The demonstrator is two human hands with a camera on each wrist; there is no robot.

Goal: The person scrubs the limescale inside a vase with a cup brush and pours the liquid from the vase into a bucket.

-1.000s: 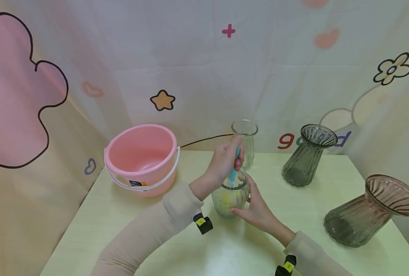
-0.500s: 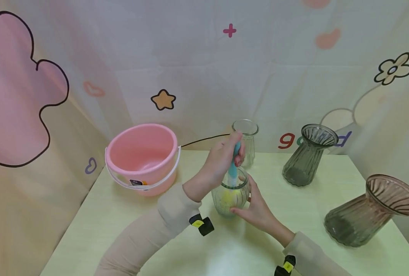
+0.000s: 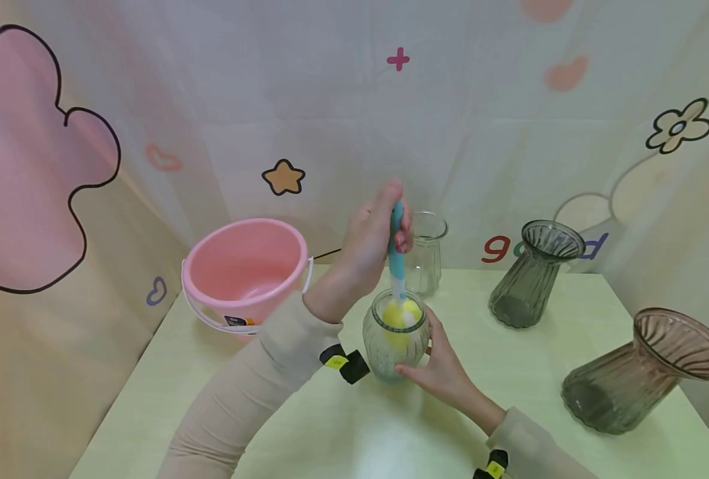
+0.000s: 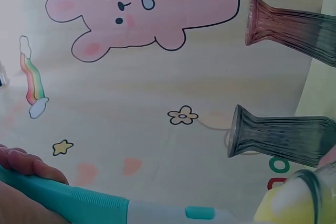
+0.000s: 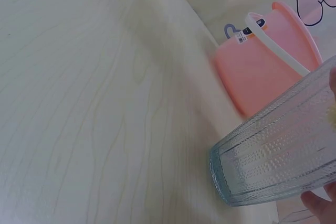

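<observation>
On the bench, her left hand (image 3: 369, 243) gripped the brush (image 3: 396, 249) (sponge at the rim), right hand (image 3: 441, 369) clasping the jar (image 3: 390, 342); scrubbing seemed underway, steadiness needed next.

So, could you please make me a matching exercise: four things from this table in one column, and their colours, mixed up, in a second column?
Things:
1. bucket
2. brush handle
3. sponge
4. tilted vase

Colours:
a. yellow
b. brownish
c. pink
d. teal

Pairs: 1-c, 2-d, 3-a, 4-b
</observation>
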